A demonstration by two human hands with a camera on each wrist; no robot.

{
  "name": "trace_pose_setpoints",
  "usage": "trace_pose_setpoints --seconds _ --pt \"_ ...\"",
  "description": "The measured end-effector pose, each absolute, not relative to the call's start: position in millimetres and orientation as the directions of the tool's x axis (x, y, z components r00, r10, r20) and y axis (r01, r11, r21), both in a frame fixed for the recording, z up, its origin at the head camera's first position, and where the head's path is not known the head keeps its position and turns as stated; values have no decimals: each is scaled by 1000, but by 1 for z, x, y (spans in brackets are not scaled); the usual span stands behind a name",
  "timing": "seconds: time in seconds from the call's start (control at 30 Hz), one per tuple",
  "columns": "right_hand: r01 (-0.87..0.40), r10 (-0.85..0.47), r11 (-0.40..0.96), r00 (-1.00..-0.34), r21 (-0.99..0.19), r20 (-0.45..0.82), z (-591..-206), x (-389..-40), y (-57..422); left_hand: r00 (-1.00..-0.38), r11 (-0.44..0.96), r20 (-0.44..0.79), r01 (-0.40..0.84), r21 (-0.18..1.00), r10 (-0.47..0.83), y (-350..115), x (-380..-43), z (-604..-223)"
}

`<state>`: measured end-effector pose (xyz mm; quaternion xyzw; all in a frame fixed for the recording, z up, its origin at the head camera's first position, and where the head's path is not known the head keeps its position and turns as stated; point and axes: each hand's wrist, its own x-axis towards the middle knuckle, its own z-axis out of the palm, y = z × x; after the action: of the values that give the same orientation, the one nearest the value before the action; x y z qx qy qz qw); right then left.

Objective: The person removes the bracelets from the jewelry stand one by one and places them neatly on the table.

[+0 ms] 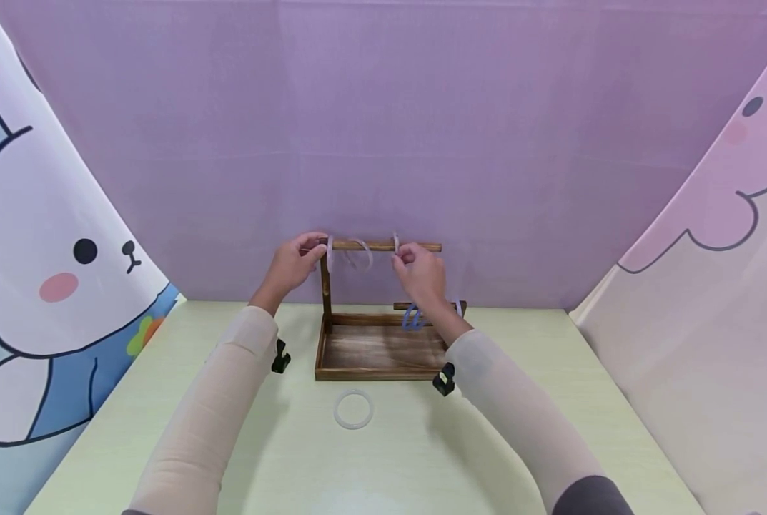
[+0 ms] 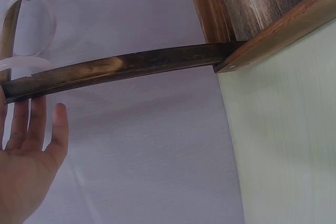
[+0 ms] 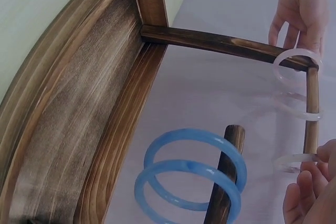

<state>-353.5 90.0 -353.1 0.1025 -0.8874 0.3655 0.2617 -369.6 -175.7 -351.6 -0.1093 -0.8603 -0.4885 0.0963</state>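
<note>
A dark wooden bangle stand has a tray base, a tall post and an upper rod. My left hand holds the top of the post, thumb and fingers at the corner where the rod begins. Towards the rod's free end, my right hand pinches a whitish translucent bangle that encircles the rod. Between the hands hang a pale pink bangle by the post and another pale bangle. Two blue bangles hang on the lower rod, below my right hand.
A loose white bangle lies flat on the pale green table in front of the tray. Another pale bangle hangs near the lower rod's right end. A purple cloth rises behind the stand, with cartoon-printed cloths at both sides.
</note>
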Motion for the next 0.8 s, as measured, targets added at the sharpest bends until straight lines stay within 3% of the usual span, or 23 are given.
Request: trace_pose_setpoints --seconds 0.8 --pt "-353 27 705 -853 -615 520 -354 -351 111 -960 497 260 277 822 105 -177 -371 -350"
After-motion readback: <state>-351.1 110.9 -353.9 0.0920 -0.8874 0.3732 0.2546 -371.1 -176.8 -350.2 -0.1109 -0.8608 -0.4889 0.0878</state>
